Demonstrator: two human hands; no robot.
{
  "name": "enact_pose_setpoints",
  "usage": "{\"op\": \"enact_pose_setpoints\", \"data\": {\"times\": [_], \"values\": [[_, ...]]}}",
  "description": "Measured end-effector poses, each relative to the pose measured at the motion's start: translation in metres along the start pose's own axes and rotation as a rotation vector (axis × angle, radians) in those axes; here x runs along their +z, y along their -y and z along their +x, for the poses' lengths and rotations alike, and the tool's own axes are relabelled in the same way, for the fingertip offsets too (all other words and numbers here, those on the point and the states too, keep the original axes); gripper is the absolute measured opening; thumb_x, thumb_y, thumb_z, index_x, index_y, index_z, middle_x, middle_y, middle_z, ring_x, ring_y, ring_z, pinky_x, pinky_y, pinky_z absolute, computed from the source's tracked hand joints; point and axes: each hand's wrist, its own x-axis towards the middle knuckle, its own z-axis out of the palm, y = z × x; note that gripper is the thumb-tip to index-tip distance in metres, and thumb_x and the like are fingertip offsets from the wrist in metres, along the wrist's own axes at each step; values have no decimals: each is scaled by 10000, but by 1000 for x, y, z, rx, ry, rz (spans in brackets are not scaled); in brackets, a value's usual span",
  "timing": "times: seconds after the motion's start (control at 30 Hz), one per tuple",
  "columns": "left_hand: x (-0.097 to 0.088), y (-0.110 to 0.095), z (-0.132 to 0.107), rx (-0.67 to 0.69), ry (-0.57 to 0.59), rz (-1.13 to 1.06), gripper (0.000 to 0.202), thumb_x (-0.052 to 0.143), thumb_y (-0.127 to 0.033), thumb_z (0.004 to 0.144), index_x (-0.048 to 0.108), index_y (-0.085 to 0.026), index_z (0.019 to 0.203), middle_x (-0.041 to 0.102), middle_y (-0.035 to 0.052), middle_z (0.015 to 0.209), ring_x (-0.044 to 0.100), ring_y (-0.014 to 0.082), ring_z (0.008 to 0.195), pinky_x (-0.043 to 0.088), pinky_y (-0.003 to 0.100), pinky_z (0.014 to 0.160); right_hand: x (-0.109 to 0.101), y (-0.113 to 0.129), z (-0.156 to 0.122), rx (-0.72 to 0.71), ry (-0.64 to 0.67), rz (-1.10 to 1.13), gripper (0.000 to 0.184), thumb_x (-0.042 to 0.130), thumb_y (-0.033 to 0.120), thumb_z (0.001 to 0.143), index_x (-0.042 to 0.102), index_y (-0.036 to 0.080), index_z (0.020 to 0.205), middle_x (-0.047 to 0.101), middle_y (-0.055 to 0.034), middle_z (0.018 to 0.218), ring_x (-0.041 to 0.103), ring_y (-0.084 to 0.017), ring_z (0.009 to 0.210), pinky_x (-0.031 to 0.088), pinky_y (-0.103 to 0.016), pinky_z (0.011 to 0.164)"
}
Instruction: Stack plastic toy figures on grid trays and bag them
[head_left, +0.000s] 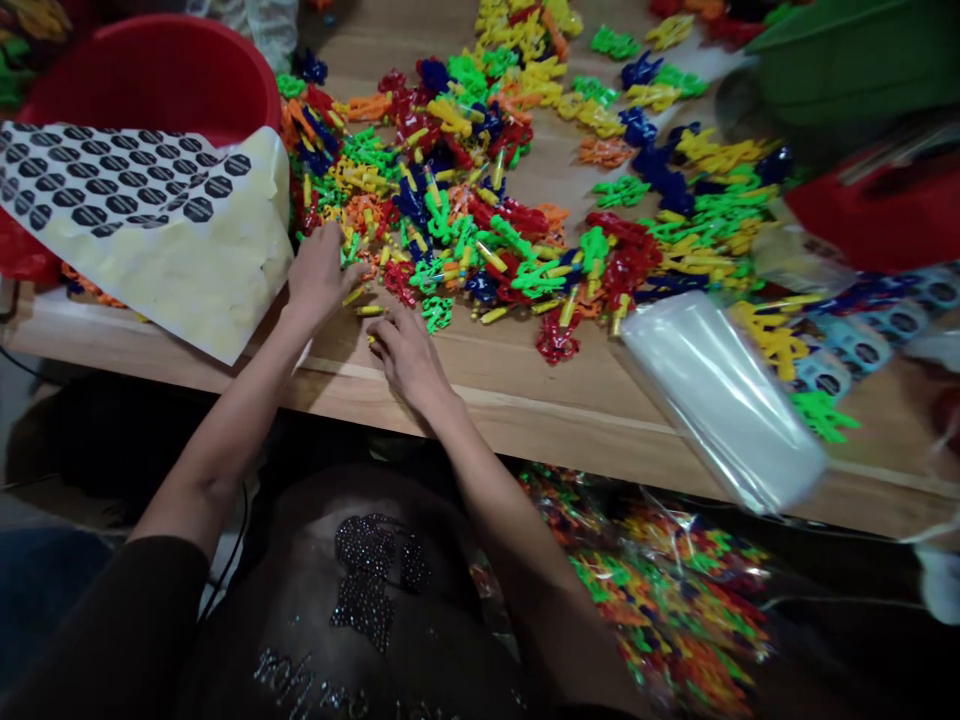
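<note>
My left hand [319, 270] reaches into the near-left edge of a heap of small plastic figures [442, 210] in green, yellow, red, blue and orange. Its fingers curl down among the pieces, and what they grip is hidden. To its right, close to the table's front edge, my right hand [411, 358] is bent with fingertips drawn together. A bit of a small yellow piece [371, 341] shows at those fingertips. Short yellow sticks [370, 311] lie on the wood between both hands. A green figure [436, 314] rests just beyond my right hand.
A red tub [247, 75] stands at the back left, partly covered by a sticker sheet [202, 270]. Clear plastic bags [724, 400] are stacked at the table's front right. Below the edge sit filled bags [667, 610]. A green container [855, 70] is at the far right.
</note>
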Motion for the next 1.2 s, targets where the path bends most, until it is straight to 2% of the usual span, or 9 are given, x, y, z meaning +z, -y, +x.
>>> {"op": "enact_pose_setpoints", "data": {"times": [0.07, 0.17, 0.27, 0.4, 0.53, 0.73, 0.93, 1.07, 1.2], "values": [[2, -3, 6, -20, 50, 24, 509, 852, -344, 880, 609, -189, 1299, 689, 179, 1346, 639, 377, 1282, 497, 462, 1064, -4, 2, -4, -25, 4, 10, 208, 496, 173, 1007, 664, 261, 1094, 598, -103, 1086, 536, -302, 1049, 520, -502, 947], [-1, 7, 13, -70, 82, -23, 356, 757, -313, 955, 628, -201, 1268, 702, 144, 1312, 629, 347, 1276, 476, 447, 1071, -12, 4, -11, -47, 0, 8, 208, 516, 155, 1005, 659, 252, 1119, 616, -99, 1087, 555, -289, 1036, 518, -474, 937], [-12, 22, 13, -119, -26, -72, 193, 655, -346, 1020, 646, -239, 1181, 690, 100, 1273, 600, 291, 1251, 454, 434, 1071, -20, 4, -18, -30, -38, 7, 209, 505, 162, 1024, 660, 246, 1135, 619, -95, 1083, 555, -280, 1043, 509, -460, 954], [-20, 22, 6, -41, -136, -42, 282, 558, -194, 1006, 609, -212, 1283, 589, 160, 1376, 535, 331, 1294, 428, 498, 1115, -25, 5, -22, -6, -37, 32, 212, 490, 175, 1037, 661, 231, 1148, 619, -99, 1090, 555, -279, 1050, 495, -465, 978], [-1, 10, 3, 146, 26, -48, 139, 640, -180, 951, 707, -211, 1070, 641, 156, 1322, 501, 389, 1347, 405, 530, 1150, -23, 9, -24, -19, -6, 49, 212, 490, 175, 1033, 661, 229, 1146, 635, -112, 1107, 573, -290, 1066, 496, -487, 993], [23, 7, -5, 153, 130, -266, 102, 781, -141, 845, 698, -168, 897, 676, 199, 1197, 491, 453, 1364, 379, 573, 1151, -21, 9, -37, -36, -69, 73, 187, 514, 250, 1042, 681, 259, 1126, 661, -110, 1101, 585, -309, 1039, 517, -502, 943], [15, 9, -31, 58, 76, -384, 154, 731, -84, 868, 680, -195, 963, 705, 107, 970, 659, 306, 1033, 493, 434, 973, -26, 15, -39, 22, -145, 109, 167, 543, 340, 1050, 692, 277, 1094, 721, -91, 1021, 613, -312, 988, 497, -524, 943], [9, -1, -56, -172, 3, -949, 339, 791, -129, 841, 677, -232, 1144, 720, 28, 989, 664, 191, 866, 518, 328, 836, -30, 26, -32, 135, -188, 227, 252, 503, 406, 1084, 685, 259, 1179, 742, -97, 1134, 660, -292, 1067, 533, -509, 970], [2, -14, -82, -486, 212, -1584, 321, 907, -211, 710, 720, -221, 972, 744, -10, 910, 691, 148, 799, 541, 290, 786, -22, 22, -27, 237, -159, 369, 285, 498, 396, 1075, 663, 243, 1250, 732, -111, 1239, 669, -266, 1140, 549, -511, 1033]]}}
